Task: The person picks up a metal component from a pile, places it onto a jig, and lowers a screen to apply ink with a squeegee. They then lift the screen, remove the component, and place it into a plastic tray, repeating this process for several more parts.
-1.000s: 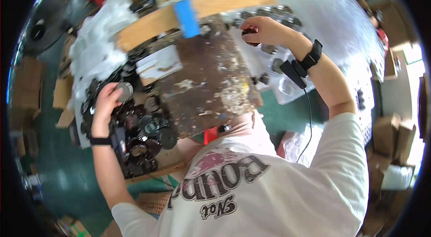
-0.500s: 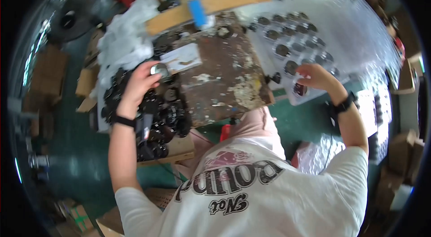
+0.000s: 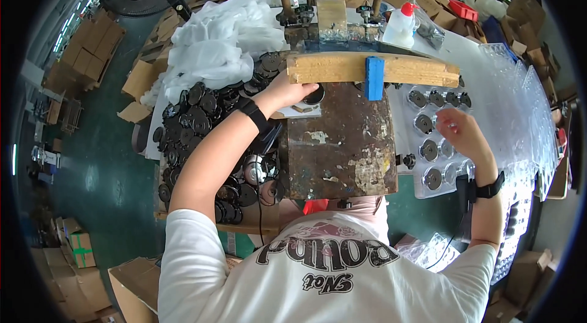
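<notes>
My left hand (image 3: 284, 92) reaches to the upper left of the stained worktable (image 3: 333, 158), beneath one end of a wooden bar. Its fingertips are closed on the edge of a dark round disc (image 3: 314, 95), over a small white board (image 3: 309, 110). Much of that grip is hidden by the hand itself. Over the clear plastic tray (image 3: 418, 187) on the right, my right hand (image 3: 463, 132) has its fingers curled together, and what they hold, if anything, is hidden. Metallic round discs (image 3: 429, 150) sit in several tray pockets beside it.
Black round parts (image 3: 199, 121) lie heaped left of the worktable, with white plastic bags (image 3: 214, 41) behind. A wooden bar (image 3: 336, 69) with a blue block (image 3: 374, 78) spans the table. A red-capped bottle (image 3: 400, 26) stands behind the tray. A cable (image 3: 259, 200) hangs near my left arm.
The view has shifted. My left hand has brought the disc from above the black heap to the white board. My right hand has moved from the tray's near end farther back over it.
</notes>
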Available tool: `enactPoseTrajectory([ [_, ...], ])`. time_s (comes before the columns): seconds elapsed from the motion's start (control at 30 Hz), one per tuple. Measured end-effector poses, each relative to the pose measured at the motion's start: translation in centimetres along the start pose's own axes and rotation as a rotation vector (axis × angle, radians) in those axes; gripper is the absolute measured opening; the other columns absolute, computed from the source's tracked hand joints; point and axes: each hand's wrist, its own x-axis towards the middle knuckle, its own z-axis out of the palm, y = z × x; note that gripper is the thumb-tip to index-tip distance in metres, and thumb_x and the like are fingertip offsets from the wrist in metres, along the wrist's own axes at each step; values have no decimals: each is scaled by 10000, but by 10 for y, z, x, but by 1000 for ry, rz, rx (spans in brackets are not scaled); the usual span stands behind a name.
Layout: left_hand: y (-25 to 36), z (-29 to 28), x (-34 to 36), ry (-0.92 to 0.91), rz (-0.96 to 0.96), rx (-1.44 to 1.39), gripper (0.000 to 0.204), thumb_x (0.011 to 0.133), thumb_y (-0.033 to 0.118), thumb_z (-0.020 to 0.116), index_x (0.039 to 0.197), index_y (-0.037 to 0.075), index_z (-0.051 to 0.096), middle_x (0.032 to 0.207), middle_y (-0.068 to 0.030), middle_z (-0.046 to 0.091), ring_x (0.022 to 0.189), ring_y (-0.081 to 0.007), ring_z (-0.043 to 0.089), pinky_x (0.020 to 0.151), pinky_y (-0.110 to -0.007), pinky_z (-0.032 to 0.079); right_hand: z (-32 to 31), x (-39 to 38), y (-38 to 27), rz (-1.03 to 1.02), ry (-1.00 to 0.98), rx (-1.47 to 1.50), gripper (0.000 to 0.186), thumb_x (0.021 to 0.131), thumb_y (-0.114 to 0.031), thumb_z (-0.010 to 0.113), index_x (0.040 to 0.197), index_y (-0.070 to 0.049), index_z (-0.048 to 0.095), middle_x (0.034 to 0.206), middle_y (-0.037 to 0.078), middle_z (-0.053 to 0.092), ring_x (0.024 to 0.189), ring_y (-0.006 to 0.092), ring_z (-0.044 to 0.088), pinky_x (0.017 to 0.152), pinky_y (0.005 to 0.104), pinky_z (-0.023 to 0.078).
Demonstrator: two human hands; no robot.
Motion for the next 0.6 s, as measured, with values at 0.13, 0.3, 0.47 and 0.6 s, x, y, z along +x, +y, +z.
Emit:
enactPoseTrajectory([
  [0.13,19,-2,-19,3,133,242,348,780,262,666,1074,87,600,1051,-126,604,960,-319,569,812,-389,462,-8,16,-20,-57,32,0,220,815,-57,607,1025,9,595,881,69,647,811,143,605,724,271,485],
  [0.3,12,-14,-30,-57,188,351,371,778,306,657,1098,124,607,1137,-105,569,1067,-306,506,877,-386,432,-19,48,-48,-184,162,115,223,875,-150,585,1016,22,599,934,82,648,855,144,610,756,267,480],
  [0.47,-3,-29,-23,-247,218,293,385,802,330,630,1151,168,602,1168,-94,559,1116,-305,475,909,-376,415,-28,77,-76,-393,167,652,340,927,-299,529,1010,22,603,970,84,642,891,138,605,779,268,478],
  [0.6,-1,-47,-25,-267,321,416,406,805,303,631,1201,226,586,1187,-86,551,1150,-295,454,940,-370,397,-30,82,-84,-281,44,642,450,944,-407,456,1007,12,607,975,75,640,904,129,599,794,271,480],
])
